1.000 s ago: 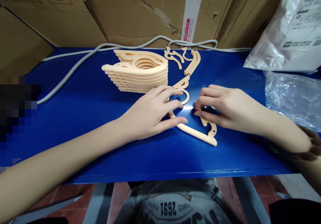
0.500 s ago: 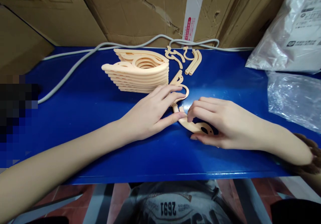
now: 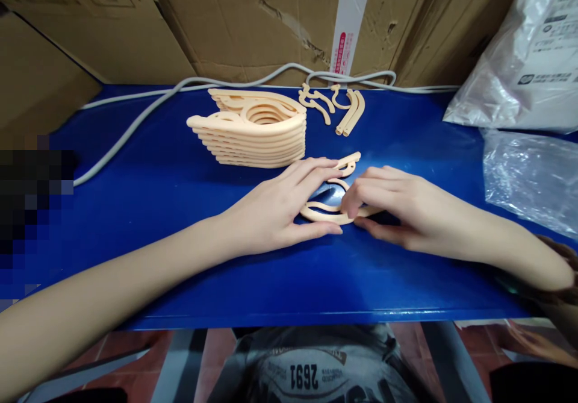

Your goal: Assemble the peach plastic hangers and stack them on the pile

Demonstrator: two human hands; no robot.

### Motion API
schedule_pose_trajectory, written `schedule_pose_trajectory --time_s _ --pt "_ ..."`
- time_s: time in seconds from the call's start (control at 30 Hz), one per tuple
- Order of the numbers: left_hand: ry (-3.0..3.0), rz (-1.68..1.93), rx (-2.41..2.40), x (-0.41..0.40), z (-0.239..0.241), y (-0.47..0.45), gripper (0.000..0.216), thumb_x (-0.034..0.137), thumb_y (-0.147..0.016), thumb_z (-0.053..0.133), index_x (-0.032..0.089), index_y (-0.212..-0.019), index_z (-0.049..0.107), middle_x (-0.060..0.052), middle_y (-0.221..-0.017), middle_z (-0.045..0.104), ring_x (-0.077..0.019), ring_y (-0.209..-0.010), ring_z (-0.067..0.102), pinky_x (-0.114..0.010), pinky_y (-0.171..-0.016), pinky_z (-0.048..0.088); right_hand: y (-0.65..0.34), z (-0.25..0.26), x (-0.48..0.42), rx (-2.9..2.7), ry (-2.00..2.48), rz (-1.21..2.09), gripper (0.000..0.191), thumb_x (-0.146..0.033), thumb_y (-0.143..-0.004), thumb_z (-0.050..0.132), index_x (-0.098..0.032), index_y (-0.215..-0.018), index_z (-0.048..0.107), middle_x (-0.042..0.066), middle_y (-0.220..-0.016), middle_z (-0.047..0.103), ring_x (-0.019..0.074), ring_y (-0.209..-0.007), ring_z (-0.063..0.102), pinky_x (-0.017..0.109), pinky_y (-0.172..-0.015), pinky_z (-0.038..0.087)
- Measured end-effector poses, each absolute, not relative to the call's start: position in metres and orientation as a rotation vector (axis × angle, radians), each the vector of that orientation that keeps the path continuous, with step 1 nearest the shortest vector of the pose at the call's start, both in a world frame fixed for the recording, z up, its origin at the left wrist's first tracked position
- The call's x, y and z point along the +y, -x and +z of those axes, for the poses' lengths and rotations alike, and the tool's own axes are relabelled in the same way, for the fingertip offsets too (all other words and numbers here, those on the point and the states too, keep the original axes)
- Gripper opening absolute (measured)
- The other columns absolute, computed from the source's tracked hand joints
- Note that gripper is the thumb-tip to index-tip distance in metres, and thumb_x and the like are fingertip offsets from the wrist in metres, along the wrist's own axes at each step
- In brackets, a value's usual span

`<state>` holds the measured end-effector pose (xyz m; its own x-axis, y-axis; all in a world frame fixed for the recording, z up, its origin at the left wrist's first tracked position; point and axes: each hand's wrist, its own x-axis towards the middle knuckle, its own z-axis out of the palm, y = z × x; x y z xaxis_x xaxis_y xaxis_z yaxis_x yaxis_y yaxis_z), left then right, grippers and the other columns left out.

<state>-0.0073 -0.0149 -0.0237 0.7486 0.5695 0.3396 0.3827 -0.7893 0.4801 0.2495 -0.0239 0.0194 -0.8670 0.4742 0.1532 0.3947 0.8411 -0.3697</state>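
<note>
A cream plastic folding hanger (image 3: 323, 215) lies on the table between my hands, its two curved arms folded toward each other. My left hand (image 3: 280, 204) grips its left end, with the fingers over the far arm and the thumb along the near edge. My right hand (image 3: 392, 207) pinches the near arm towards its right end, hiding part of it. Just behind my left hand stands a neat stack of folded cream hangers (image 3: 253, 144). Loose hook pieces (image 3: 316, 99) and a pair of curved arm pieces (image 3: 351, 114) lie farther back.
The blue table (image 3: 135, 234) backs onto cardboard boxes (image 3: 253, 29). A white cable (image 3: 130, 135) runs along its back and left side. At the right are a white plastic parcel (image 3: 510, 71) and a crumpled clear bag (image 3: 528, 174).
The hanger's near arm has swung in toward the far arm, from spread to folded. My right hand moved slightly away from me with it; my left thumb now lies along the near edge.
</note>
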Motion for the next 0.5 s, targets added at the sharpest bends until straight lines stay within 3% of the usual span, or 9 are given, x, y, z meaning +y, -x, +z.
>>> schedule_pose_trajectory --time_s 0.13,0.27,0.5 --pt "-2.616 0.644 0.757 -0.0152 -0.0250 0.0071 0.074 0.051 -0.096 0.069 0.009 -0.152 0.043 -0.021 -0.160 0.045 -0.0305 -0.152 0.041 -0.045 -0.124 0.042 -0.2510 0.0202 -0.0210 -2.768 0.688 0.232 0.008 -0.015 -0.097 0.059 -0.021 -0.094 0.056 0.007 -0.099 0.067 0.0210 -0.089 0.057 0.032 -0.079 0.043" --pt "-2.629 0.659 0.747 -0.0149 -0.0258 0.0083 0.068 0.041 -0.098 0.069 0.009 -0.152 0.042 -0.021 -0.159 0.046 -0.0300 -0.149 0.046 -0.044 -0.121 0.046 -0.2541 0.0203 -0.0176 -2.772 0.725 0.039 0.007 -0.023 -0.099 0.061 -0.021 -0.095 0.056 0.006 -0.089 0.065 0.0216 -0.081 0.056 0.033 -0.073 0.041" --pt "-2.609 0.676 0.745 -0.0139 -0.0234 0.0095 0.064 0.037 -0.098 0.068 0.012 -0.151 0.043 -0.017 -0.157 0.049 -0.0268 -0.146 0.049 -0.038 -0.118 0.047 -0.2578 0.0200 -0.0167 -2.774 0.873 0.004 0.015 -0.032 -0.099 0.062 -0.022 -0.091 0.054 0.004 -0.081 0.065 0.0200 -0.069 0.059 0.032 -0.068 0.041"
